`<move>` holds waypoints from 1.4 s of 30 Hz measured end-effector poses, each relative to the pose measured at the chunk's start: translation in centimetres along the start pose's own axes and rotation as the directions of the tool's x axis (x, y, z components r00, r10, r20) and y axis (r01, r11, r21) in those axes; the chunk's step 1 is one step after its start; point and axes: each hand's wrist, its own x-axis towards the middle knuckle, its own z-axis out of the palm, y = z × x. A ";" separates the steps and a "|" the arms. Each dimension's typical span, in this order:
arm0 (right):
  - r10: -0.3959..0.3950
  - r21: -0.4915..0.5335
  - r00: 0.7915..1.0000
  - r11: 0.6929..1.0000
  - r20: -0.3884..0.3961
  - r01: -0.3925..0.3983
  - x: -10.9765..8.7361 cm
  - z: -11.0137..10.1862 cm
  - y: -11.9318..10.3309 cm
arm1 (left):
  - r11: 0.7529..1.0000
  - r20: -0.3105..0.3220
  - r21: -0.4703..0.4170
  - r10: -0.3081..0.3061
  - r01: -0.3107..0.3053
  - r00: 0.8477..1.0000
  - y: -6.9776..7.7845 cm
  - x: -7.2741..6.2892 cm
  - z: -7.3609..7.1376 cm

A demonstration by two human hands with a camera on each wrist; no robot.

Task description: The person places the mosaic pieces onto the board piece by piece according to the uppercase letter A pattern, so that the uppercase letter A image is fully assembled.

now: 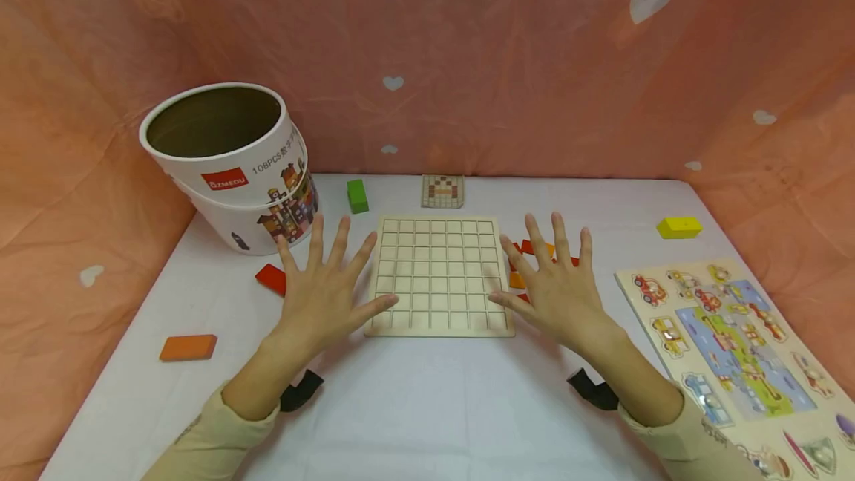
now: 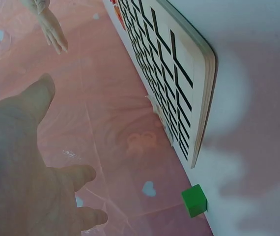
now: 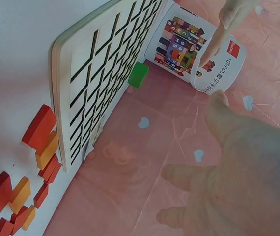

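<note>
Both hands hover over the table with fingers spread, holding nothing. My left hand (image 1: 320, 292) is by the left edge of a pale wooden grid board (image 1: 441, 329), its thumb over the board's edge. On the other side, my right hand (image 1: 557, 288) has its thumb above the board's right edge. Bare square cells fill the board. Partly hidden under the right hand lie several red and orange blocks; in the right wrist view a red block (image 3: 40, 128) and an orange block (image 3: 20, 195) show among them. Behind the board is a small pattern card (image 1: 442, 191).
A white bucket (image 1: 227, 184) stands back left. Around it lie a green block (image 1: 357, 197), a red block (image 1: 271, 279) and an orange block (image 1: 188, 347). At right are a yellow block (image 1: 679, 227) and a picture puzzle board (image 1: 641, 310). A pink curtain (image 1: 467, 95) hangs behind.
</note>
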 end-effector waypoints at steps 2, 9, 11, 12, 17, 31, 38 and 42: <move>0.002 -0.002 1.000 1.000 0.002 -0.001 0.0 0.0 0.1 | 1.000 0.004 -0.001 0.002 -0.002 1.000 0.0 0.0 0.0; 0.030 0.177 0.996 0.983 0.080 -0.044 0.8 0.1 3.2 | 0.985 0.042 -0.158 0.070 -0.062 0.997 -0.5 0.4 0.7; 0.020 0.301 0.996 0.953 0.092 -0.047 1.3 0.4 5.2 | 0.953 0.056 -0.286 0.119 -0.098 0.991 -0.9 0.5 1.4; 0.016 0.366 0.995 0.929 0.099 -0.051 1.5 0.7 6.2 | 0.930 0.065 -0.351 0.142 -0.111 0.988 -1.2 0.6 1.8; 0.020 0.618 0.994 0.782 0.109 -0.083 2.5 2.6 10.7 | 0.806 0.091 -0.573 0.247 -0.152 0.965 -2.6 1.0 3.8; 0.041 0.717 0.993 0.688 0.110 -0.108 2.2 5.3 13.0 | 0.658 0.103 -0.734 0.352 -0.168 0.930 -4.2 1.3 5.7; 0.048 0.698 0.990 0.705 0.133 -0.128 2.1 5.4 13.2 | 0.646 0.115 -0.749 0.349 -0.149 0.930 -4.2 1.3 5.7; 0.078 0.682 0.990 0.719 0.115 -0.136 2.3 5.3 13.3 | 0.639 0.122 -0.756 0.345 -0.138 0.931 -4.2 1.3 5.7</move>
